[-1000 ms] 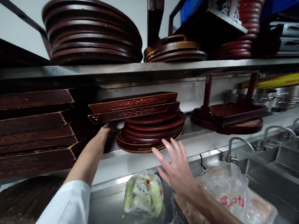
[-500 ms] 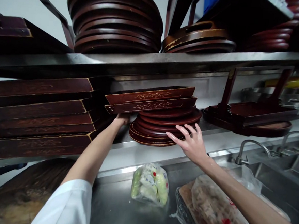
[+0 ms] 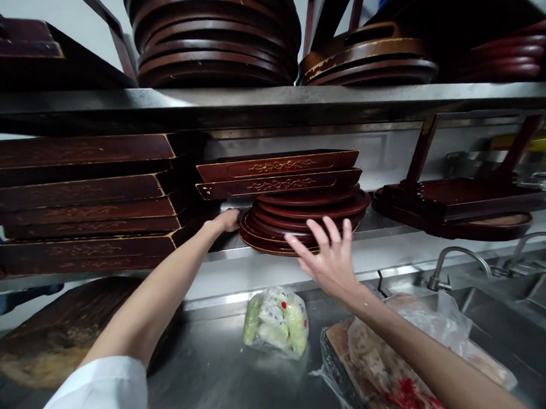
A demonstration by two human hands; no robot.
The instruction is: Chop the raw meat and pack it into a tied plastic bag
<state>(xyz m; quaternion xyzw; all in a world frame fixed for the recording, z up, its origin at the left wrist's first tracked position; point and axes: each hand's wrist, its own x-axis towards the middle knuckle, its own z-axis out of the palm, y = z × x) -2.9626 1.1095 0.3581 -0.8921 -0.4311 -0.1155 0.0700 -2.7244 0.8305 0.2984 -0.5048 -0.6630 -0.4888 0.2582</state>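
Note:
On the lower shelf a stack of dark red round trays [image 3: 272, 222] carries two rectangular trays with carved sides [image 3: 281, 185], tilted on top. My left hand [image 3: 227, 220] is at the left end of this stack, below the overhanging corner of the rectangular trays. Its fingers are mostly hidden, so their grip does not show. In front of the stack's right side is my right hand [image 3: 325, 255], fingers spread and holding nothing. Whether its fingertips touch the round trays I cannot tell.
More rectangular trays [image 3: 81, 206] are piled at left, and a handled tray [image 3: 464, 202] stands at right. The upper shelf [image 3: 224, 98] bears large round trays [image 3: 214, 32]. Below lie bagged green vegetables [image 3: 276, 323], another plastic bag [image 3: 393, 362] and a faucet [image 3: 461, 255].
My right hand has moved left across the front of the round trays. My left hand shows more beside the stack, from under the rectangular trays. The view has shifted slightly.

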